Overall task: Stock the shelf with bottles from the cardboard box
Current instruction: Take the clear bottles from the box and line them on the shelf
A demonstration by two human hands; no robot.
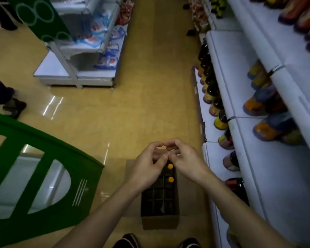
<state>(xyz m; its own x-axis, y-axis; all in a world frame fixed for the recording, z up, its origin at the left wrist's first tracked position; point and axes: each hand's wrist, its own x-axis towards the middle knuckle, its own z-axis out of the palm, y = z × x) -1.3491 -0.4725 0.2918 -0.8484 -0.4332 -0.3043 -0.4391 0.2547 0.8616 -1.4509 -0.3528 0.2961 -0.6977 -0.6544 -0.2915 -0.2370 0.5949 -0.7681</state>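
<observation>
Both bare forearms are stretched forward and down from the bottom of the view, converging over an open cardboard box (159, 221) on the floor. The left hand (147, 167) and right hand (184, 161) are held together just above the far end of the box. The fingers of each are curled inward, and the thumb and forefinger tips of the two hands are met in a small arch. Whether anything small is pinched between them cannot be told.

The box is plain brown, long and narrow. It is partitioned by a grid of dark card dividers (157, 196) into square cells. Two bottles are seen standing in the cells at its far end, marked by their round orange caps: one bottle (170, 166) directly beneath the fingertips, the second bottle (171, 179) just behind it, nearer the viewer. The nearer cells appear dark.

Along the right, a white metal shelf (258, 158) with smooth, slightly blurred tiers is lined with dark glass shelf bottles (220, 120) bearing yellow and red labels. The box is set on the floor near its base. The floor (132, 113) is glossy tan with streaks of reflected light. A curved green panel (43, 185) with cut-out openings is seen at the left, and the toes of dark shoes (127, 241) are visible at the bottom edge.
</observation>
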